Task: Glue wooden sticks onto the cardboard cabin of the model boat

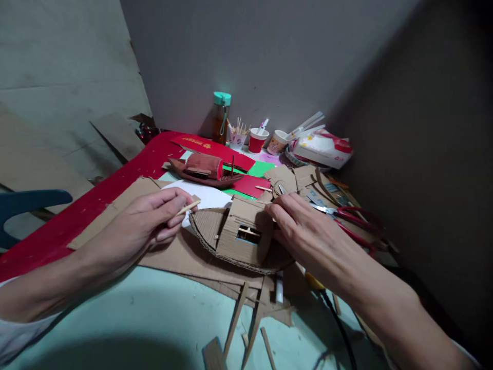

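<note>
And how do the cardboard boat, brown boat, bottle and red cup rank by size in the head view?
1. Cardboard boat
2. Brown boat
3. Bottle
4. Red cup
The first is nearest, so its true lead is unsure.

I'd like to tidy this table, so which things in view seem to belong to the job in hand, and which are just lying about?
Likely part of the job:
thin wooden stick, in the left hand
cardboard boat, by the right hand
red-handled scissors, possibly
brown strips, possibly

Apparently just lying about:
teal-lidded bottle
red paper cup
red-and-white box
red-brown boat
</note>
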{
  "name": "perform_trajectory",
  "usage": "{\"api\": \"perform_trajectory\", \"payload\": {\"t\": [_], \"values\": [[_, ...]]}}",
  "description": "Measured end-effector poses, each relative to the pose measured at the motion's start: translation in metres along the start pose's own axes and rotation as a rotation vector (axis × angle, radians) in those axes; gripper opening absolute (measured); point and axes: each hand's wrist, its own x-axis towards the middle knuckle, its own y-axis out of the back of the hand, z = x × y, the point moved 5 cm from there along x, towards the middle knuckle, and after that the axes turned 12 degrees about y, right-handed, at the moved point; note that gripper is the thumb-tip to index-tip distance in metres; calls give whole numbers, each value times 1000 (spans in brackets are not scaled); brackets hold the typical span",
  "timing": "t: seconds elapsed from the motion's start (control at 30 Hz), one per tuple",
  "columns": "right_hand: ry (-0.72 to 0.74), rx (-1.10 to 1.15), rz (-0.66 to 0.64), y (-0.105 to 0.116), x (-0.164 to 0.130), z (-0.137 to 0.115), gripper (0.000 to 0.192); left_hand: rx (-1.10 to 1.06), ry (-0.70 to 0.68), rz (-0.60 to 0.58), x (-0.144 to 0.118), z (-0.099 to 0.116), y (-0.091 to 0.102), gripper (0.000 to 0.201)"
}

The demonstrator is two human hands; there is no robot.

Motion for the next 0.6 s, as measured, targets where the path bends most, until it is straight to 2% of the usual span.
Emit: {"api": "perform_trajectory", "payload": {"t": [0.17,0.33,0.4,0.5,0.6], "values": [[187,2,101,1,1,-5,20,82,-7,-22,9,-12,-1,24],[253,6,278,10,-3,-6,17,102,-16,5,7,-10,-3,24],[232,-12,356,13,-7,-5,15,114,-24,34,7,-11,-2,25],[118,-63,468,17,-15,2,17,187,-71,77,4,-11,1,24],[-22,-134,536,24,-22,9,15,396,-238,188,-2,0,5,20]]}}
